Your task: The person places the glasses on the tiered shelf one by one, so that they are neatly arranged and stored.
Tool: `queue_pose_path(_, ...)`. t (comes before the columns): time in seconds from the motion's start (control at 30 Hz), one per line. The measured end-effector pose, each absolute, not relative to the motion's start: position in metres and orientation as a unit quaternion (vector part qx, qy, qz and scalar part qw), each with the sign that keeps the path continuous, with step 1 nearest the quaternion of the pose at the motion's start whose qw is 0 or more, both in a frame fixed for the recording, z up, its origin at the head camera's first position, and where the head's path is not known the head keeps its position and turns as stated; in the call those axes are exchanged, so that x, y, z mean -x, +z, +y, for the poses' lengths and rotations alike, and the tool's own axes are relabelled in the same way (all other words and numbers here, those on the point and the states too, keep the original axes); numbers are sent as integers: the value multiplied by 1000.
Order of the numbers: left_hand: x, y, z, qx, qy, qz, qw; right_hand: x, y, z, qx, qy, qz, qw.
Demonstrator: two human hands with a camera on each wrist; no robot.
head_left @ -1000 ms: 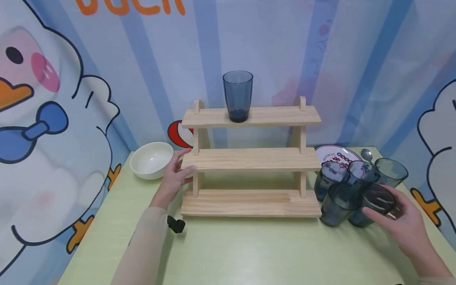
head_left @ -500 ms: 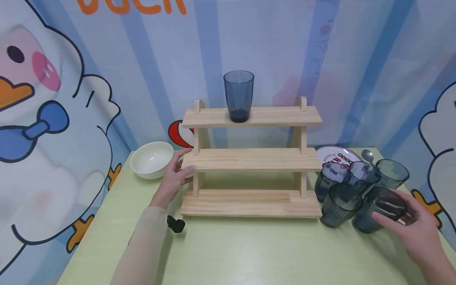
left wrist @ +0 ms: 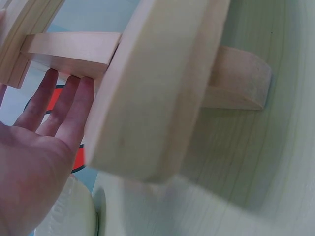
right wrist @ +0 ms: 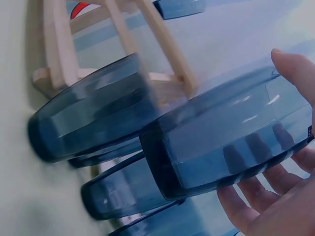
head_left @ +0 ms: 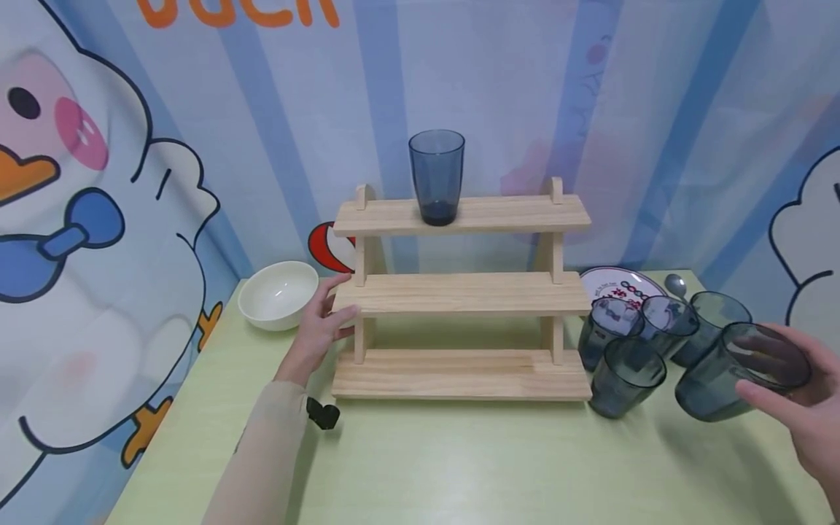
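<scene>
Your pale green table [head_left: 472,467] carried a three-tier wooden stand [head_left: 459,293] — one blue-tinted tumbler [head_left: 437,175] on its top shelf [head_left: 512,214] — with a white bowl [head_left: 275,321] to its left and four tumblers [head_left: 620,394], a patterned plate [head_left: 600,281] and a spoon [head_left: 674,281] to its right.

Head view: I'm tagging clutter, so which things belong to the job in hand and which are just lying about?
Likely in the job: held glass; shelved glass; four standing glasses; wooden rack.
Seemingly lying about: white bowl; plate; spoon.

My glass [head_left: 718,379] is smoky blue, the rack [head_left: 459,293] pale wood grain, the tabletop [head_left: 459,467] light green, the bowl [head_left: 278,295] white; the half-hidden plate [head_left: 617,286] seems patterned in red.
</scene>
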State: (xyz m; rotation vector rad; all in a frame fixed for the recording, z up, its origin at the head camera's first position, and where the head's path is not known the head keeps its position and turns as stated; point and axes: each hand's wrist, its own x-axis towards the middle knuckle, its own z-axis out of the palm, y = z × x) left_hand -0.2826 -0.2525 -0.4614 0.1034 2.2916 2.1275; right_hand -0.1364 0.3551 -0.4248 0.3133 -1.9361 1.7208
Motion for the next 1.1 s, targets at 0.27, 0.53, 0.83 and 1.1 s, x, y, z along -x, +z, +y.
queue_pose_path(0.27, 282, -460, -252, -30, 680, 733, 7, 150, -393, 351, -104, 618, -720, 296)
queue_pose_path(0.53, 283, -460, -252, -31, 677, 736, 10, 165, -363, 336, -83, 556, -783, 267)
queue_pose_path(0.83, 282, -460, -253, -26, 676, 737, 10, 193, -335, 301, -96, 591, -773, 209)
queue_pose_path(1.1, 282, -459, -252, -41, 683, 729, 6, 222, -314, 274, -101, 594, -787, 131)
